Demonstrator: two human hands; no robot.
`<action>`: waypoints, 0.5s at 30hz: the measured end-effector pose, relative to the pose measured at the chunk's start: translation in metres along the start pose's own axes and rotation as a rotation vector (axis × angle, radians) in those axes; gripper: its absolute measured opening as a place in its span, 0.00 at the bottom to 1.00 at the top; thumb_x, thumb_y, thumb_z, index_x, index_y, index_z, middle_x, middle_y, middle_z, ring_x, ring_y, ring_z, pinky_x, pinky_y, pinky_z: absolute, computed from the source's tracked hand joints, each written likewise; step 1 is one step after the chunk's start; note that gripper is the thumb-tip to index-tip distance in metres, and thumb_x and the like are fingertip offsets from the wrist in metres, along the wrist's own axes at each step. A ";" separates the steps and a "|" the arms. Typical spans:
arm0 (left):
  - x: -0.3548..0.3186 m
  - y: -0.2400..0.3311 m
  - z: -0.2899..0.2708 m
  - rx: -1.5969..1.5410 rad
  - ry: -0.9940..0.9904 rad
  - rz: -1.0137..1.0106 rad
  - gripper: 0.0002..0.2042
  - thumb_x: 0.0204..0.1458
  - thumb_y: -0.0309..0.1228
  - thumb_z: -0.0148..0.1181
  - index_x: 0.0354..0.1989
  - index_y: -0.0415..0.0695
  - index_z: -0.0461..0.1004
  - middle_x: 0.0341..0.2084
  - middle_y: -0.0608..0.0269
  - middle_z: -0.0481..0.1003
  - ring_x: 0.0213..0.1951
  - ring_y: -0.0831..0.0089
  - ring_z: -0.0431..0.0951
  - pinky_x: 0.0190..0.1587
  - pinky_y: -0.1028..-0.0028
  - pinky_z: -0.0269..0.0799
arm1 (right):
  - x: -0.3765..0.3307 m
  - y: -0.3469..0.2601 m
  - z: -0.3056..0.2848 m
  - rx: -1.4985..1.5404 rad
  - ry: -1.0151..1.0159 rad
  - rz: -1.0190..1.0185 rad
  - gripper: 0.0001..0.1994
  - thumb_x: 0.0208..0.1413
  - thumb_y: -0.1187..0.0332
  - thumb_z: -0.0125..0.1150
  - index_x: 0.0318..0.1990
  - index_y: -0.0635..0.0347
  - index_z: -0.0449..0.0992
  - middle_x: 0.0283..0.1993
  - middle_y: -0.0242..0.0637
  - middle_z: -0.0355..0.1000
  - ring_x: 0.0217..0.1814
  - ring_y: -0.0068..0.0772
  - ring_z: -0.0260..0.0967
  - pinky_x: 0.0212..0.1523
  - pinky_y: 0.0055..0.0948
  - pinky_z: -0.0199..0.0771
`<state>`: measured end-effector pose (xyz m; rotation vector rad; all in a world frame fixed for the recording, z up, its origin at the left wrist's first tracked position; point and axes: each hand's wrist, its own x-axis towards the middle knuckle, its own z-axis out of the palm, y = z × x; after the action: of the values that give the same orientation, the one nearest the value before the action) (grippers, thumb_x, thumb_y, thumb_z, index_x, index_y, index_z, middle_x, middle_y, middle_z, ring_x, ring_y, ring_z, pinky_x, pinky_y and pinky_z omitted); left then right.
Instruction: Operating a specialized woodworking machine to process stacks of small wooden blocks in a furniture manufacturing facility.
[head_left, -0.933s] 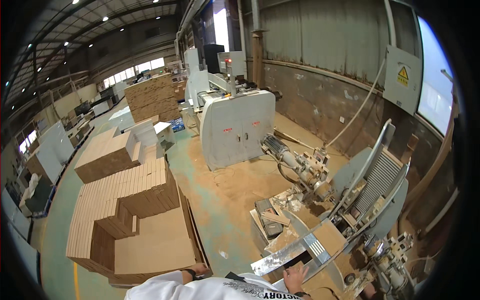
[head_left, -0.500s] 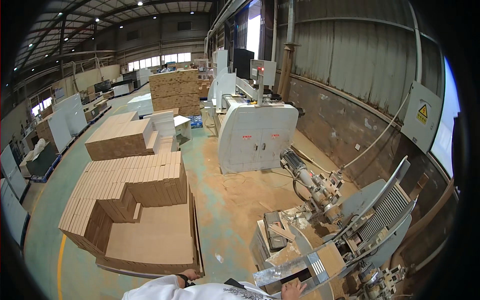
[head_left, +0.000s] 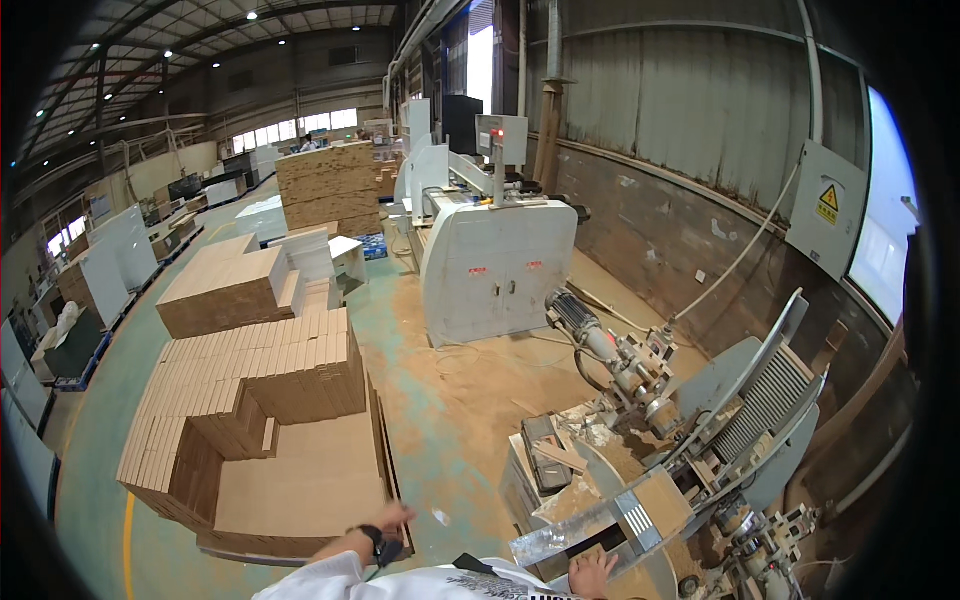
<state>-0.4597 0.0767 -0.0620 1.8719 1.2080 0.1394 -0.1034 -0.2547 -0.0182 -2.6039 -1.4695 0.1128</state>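
The left hand [head_left: 392,522] reaches out at about 7 o'clock in the view, wrist wearing a dark watch, fingers spread loose over the near edge of the low stack of flat wooden boards [head_left: 300,490] on its pallet. Its grip is released and holds nothing; whether the fingertips touch the top board I cannot tell. The right hand [head_left: 593,575] sits at 5 o'clock, fingers resting against the lower edge of the metal guard [head_left: 590,535] on the woodworking machine [head_left: 700,440]; whether it grips the edge or only leans on it cannot be told.

The taller stepped stacks of boards [head_left: 260,370] stand beyond the low one, toward 10 o'clock, with another block [head_left: 225,290] behind them. A white machine cabinet [head_left: 495,265] stands at 12 o'clock, and sawdust lies over the floor [head_left: 470,390] between it and the near machine.

To do this well, I judge the left hand should settle flat on the nearest board, curl under its edge and lift it level, while the right hand stays on the guard's outside, clear of the feed parts.
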 end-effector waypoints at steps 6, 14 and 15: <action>-0.057 0.297 -0.177 -0.400 0.344 0.703 0.14 0.52 0.35 0.53 0.42 0.38 0.71 0.36 0.61 0.74 0.41 0.75 0.71 0.45 0.76 0.65 | 0.007 0.009 0.024 0.035 0.176 -0.054 0.14 0.48 0.61 0.46 0.29 0.58 0.78 0.40 0.40 0.70 0.58 0.50 0.52 0.59 0.65 0.29; -0.243 0.467 -0.234 -0.274 0.121 2.086 0.09 0.44 0.26 0.57 0.36 0.39 0.72 0.34 0.52 0.73 0.36 0.64 0.74 0.47 0.67 0.66 | 0.011 0.010 0.026 -0.065 0.204 -0.063 0.14 0.49 0.61 0.47 0.30 0.58 0.78 0.40 0.41 0.70 0.59 0.48 0.52 0.59 0.64 0.30; -0.245 0.473 -0.234 -0.258 0.037 2.109 0.10 0.45 0.26 0.57 0.37 0.40 0.71 0.35 0.52 0.73 0.37 0.64 0.74 0.47 0.68 0.66 | 0.013 0.007 0.025 -0.052 0.225 -0.057 0.14 0.49 0.61 0.47 0.30 0.58 0.78 0.40 0.41 0.70 0.59 0.48 0.52 0.59 0.64 0.30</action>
<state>-0.3841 -0.0397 0.5027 2.0295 -1.1393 1.2907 -0.0936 -0.2447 -0.0437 -2.5131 -1.4823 -0.2205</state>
